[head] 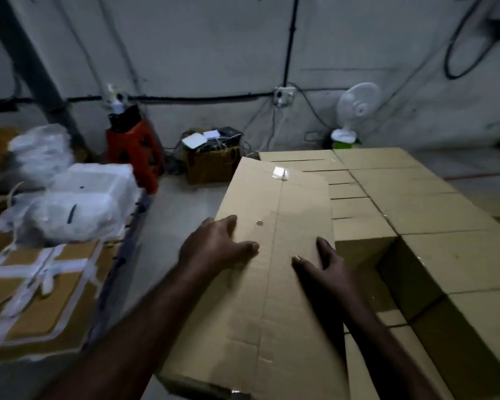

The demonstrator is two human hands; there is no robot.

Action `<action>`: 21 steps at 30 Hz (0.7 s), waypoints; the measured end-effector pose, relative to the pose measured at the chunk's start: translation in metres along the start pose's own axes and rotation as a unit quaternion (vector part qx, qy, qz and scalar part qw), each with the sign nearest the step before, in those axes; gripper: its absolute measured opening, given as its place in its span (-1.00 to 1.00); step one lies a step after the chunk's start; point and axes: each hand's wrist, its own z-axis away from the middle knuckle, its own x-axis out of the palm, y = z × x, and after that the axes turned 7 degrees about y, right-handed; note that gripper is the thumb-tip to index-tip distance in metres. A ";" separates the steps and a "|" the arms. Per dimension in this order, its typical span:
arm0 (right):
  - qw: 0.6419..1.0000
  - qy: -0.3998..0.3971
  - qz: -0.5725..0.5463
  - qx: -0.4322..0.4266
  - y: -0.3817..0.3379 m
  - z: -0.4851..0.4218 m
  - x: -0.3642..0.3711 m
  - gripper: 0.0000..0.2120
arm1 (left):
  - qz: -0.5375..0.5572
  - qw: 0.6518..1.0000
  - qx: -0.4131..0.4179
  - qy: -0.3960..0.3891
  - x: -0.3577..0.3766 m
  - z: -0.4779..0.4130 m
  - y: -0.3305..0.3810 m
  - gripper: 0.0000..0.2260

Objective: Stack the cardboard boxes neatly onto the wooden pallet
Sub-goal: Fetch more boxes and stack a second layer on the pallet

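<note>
I am holding a cardboard box [274, 284] in both hands: my left hand [214, 246] is gripping its left edge and my right hand [322, 265] its right edge, thumbs lying on top. The box is angling over the stacked boxes [401, 203], which are spreading toward 2 o'clock. Plastic-wrapped bundles [78, 203] are lying at 9 o'clock.
</note>
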 end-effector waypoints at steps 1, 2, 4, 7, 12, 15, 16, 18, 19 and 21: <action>1.000 0.019 -0.003 0.012 -0.003 0.000 -0.005 0.07 | 0.001 1.000 0.020 -0.011 0.002 -0.010 0.008 -0.29; 0.999 0.033 -0.004 0.024 -0.008 0.002 -0.011 0.03 | 0.000 0.999 0.042 -0.024 0.003 -0.020 0.015 -0.30; 0.996 0.067 -0.014 0.060 -0.014 0.005 -0.020 -0.15 | -0.003 0.994 0.093 -0.058 0.008 -0.042 0.028 -0.29; 0.985 0.138 0.019 0.100 -0.007 0.009 -0.023 -0.21 | 0.001 0.982 0.158 -0.103 0.019 -0.067 0.044 -0.24; 0.954 0.239 0.007 0.179 -0.002 0.021 -0.011 -0.18 | 0.024 0.952 0.265 -0.152 0.038 -0.099 0.063 -0.27; 0.930 0.290 -0.006 0.226 -0.002 0.027 0.003 -0.19 | 0.038 0.930 0.312 -0.191 0.055 -0.120 0.072 -0.26; 0.922 0.305 -0.008 0.240 0.000 0.028 0.008 -0.19 | 0.037 0.921 0.330 -0.204 0.062 -0.124 0.075 -0.25; 0.906 0.330 -0.002 0.264 0.002 0.032 0.016 -0.20 | 0.035 0.901 0.366 -0.229 0.074 -0.131 0.082 -0.24; 0.898 0.342 0.006 0.275 0.004 0.033 0.019 -0.21 | 0.036 0.893 0.379 -0.242 0.081 -0.134 0.086 -0.24; 0.882 0.362 0.011 0.301 0.010 0.032 0.022 -0.21 | 0.035 0.878 0.403 -0.257 0.095 -0.138 0.097 -0.24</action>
